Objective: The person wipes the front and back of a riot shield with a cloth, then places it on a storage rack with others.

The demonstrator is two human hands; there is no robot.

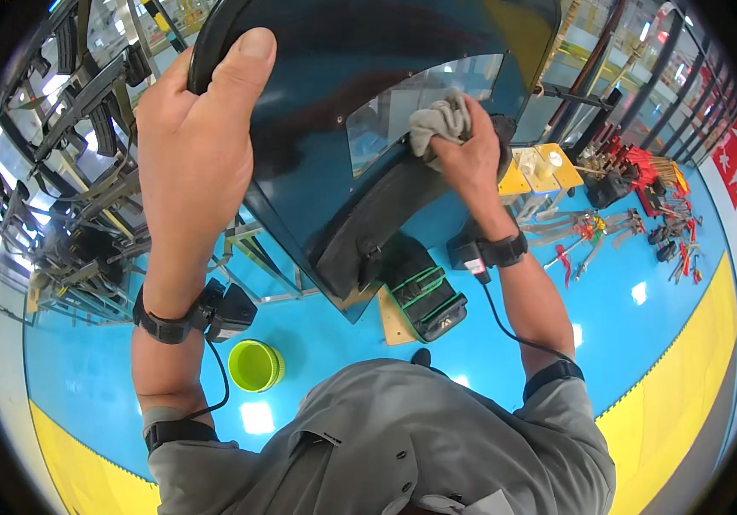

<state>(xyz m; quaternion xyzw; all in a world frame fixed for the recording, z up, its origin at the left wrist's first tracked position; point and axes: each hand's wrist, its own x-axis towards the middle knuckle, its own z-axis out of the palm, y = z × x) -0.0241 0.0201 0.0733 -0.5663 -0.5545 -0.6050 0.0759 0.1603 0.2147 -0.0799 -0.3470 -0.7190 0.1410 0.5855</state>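
A large dark shield-like panel with a curved clear window and a padded black strip fills the upper middle. My left hand grips its black edge at the upper left, thumb on top. My right hand holds a crumpled grey cloth against the panel, over the window's lower right edge. A wrist strap with a small black device sits on each of my forearms.
Rifles hang on a metal rack at the left. Below the panel are a black tool bag with green trim and a lime-green bucket. Yellow stools with a white container and assorted gear lie at the right.
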